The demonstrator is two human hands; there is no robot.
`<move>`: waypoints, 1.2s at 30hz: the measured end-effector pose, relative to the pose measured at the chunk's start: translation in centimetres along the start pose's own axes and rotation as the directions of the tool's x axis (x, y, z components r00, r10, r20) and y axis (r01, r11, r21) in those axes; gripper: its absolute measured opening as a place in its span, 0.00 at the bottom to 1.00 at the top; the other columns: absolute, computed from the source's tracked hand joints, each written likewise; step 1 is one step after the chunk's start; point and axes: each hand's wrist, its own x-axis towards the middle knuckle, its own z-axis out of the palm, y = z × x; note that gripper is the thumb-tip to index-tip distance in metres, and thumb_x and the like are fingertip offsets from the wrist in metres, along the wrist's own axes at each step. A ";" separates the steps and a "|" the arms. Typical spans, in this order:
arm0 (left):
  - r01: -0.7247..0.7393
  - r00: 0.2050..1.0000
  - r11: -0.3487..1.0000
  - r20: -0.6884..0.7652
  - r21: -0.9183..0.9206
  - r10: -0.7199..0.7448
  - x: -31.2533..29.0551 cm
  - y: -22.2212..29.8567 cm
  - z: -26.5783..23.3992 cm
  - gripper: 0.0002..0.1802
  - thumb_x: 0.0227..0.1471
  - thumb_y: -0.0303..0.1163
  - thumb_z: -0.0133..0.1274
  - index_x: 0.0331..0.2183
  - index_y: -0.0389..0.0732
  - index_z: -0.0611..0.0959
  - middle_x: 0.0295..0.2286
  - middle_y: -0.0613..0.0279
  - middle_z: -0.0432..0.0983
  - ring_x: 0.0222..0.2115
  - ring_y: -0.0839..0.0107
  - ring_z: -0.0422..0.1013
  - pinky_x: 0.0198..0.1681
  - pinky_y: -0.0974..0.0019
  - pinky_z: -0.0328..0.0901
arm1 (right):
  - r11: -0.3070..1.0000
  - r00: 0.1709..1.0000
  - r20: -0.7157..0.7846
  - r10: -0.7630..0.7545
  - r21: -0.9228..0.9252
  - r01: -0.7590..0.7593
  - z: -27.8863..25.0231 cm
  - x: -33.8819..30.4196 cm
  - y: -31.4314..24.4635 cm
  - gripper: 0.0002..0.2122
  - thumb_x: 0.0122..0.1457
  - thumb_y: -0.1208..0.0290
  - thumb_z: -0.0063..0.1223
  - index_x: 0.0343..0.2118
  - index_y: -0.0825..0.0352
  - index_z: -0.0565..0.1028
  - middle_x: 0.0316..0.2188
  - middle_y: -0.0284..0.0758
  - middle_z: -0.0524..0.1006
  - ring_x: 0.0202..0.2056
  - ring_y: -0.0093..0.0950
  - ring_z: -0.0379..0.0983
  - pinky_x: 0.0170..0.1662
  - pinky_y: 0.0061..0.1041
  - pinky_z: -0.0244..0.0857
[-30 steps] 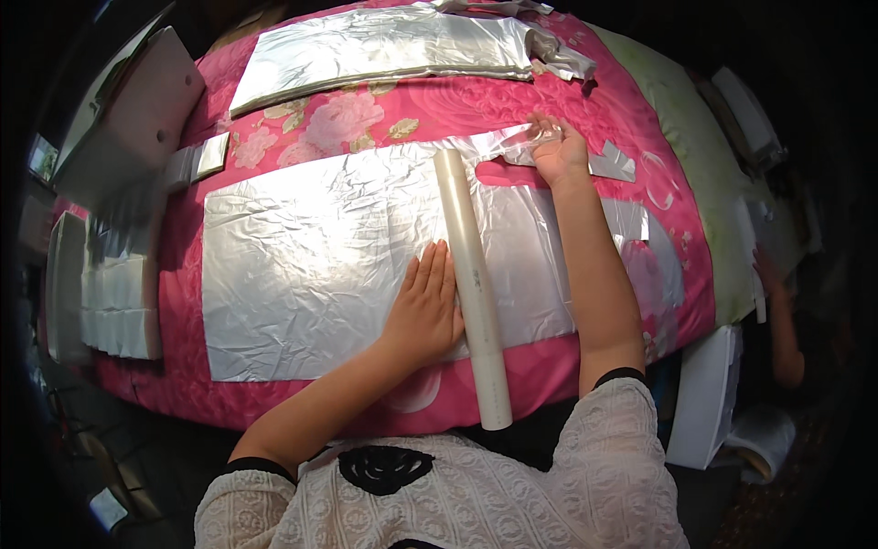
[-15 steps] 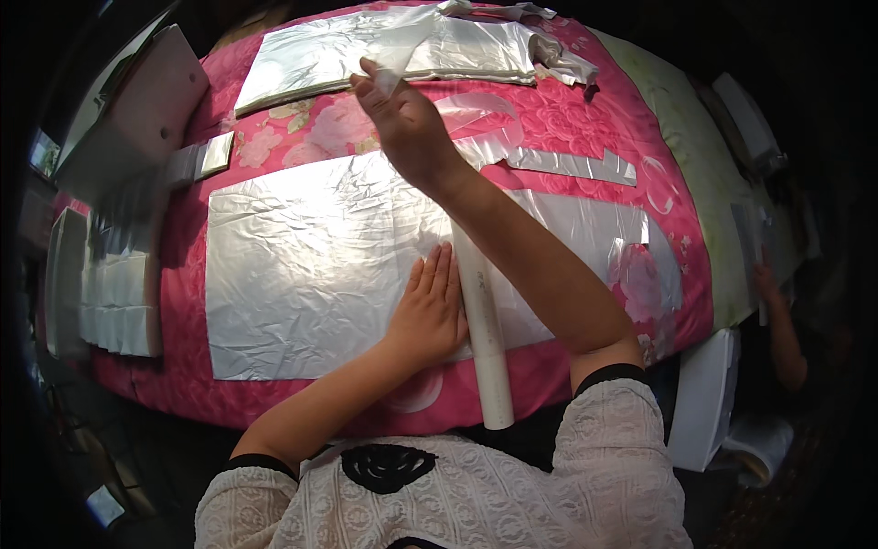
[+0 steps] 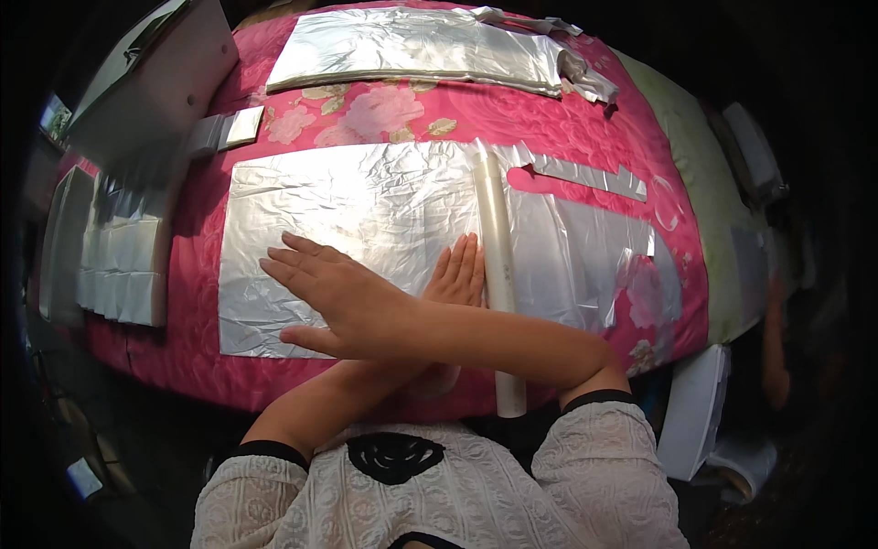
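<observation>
A silvery plastic bag with handle loops (image 3: 338,197) lies spread on the pink flowered cover (image 3: 197,316), its left part wrinkled. Across it, running near to far, rests a white tube (image 3: 496,220). My left hand (image 3: 460,273) lies flat on the bag just left of the tube, fingers together and stretched out. My right forearm crosses over the tube and my left wrist. At its end my right hand (image 3: 343,293) is over the bag's left part, fingers spread and nothing in them; whether it touches the bag I cannot tell.
A folded stack of silvery bags (image 3: 412,50) lies at the far side. On the left stand a white box (image 3: 201,64), small packets (image 3: 240,126) and wrapped white bundles (image 3: 123,274). A pale green cloth (image 3: 677,128) covers the right end; a white panel (image 3: 697,412) leans below it.
My right hand has come from the far side down to the left, crossing over my left arm. The clear plastic piece it held is gone from its fingers. My left hand stays flat.
</observation>
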 end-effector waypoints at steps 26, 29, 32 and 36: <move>0.536 0.760 0.695 -0.085 -0.479 -0.645 -20.6 -11.0 -19.4 0.28 0.53 0.30 0.45 0.55 0.33 0.62 0.56 0.47 0.56 0.58 0.56 0.53 0.60 0.60 0.46 | 0.942 0.980 0.141 -0.142 0.325 0.090 3.1 0.1 -1.1 0.18 0.56 0.62 0.49 0.46 0.66 0.72 0.47 0.42 0.72 0.51 0.39 0.66 0.53 0.35 0.59; 0.569 0.718 0.647 -0.076 -0.508 -0.692 -24.2 -9.7 -20.3 0.28 0.52 0.28 0.45 0.55 0.33 0.62 0.56 0.46 0.56 0.58 0.56 0.53 0.60 0.60 0.47 | 0.984 0.990 0.126 -0.062 -0.158 0.082 3.1 1.2 2.9 0.20 0.56 0.60 0.48 0.49 0.64 0.70 0.51 0.38 0.70 0.57 0.37 0.59 0.58 0.36 0.54; 0.607 0.723 0.653 -0.025 -0.452 -0.690 -25.6 -8.6 -20.9 0.28 0.51 0.29 0.46 0.54 0.32 0.62 0.56 0.46 0.57 0.57 0.56 0.54 0.59 0.60 0.48 | 0.917 0.970 0.188 -0.155 -0.337 0.212 5.6 2.8 5.2 0.21 0.57 0.56 0.45 0.50 0.64 0.70 0.53 0.36 0.67 0.60 0.36 0.53 0.61 0.38 0.46; 0.708 0.654 0.605 0.013 -0.363 -0.757 -24.2 -6.7 -21.4 0.33 0.47 0.31 0.53 0.53 0.32 0.62 0.47 0.44 0.64 0.49 0.53 0.62 0.52 0.59 0.57 | 0.922 0.943 0.307 -0.130 -0.313 0.229 10.0 7.6 5.2 0.25 0.57 0.56 0.44 0.56 0.61 0.63 0.58 0.34 0.61 0.61 0.36 0.51 0.63 0.41 0.40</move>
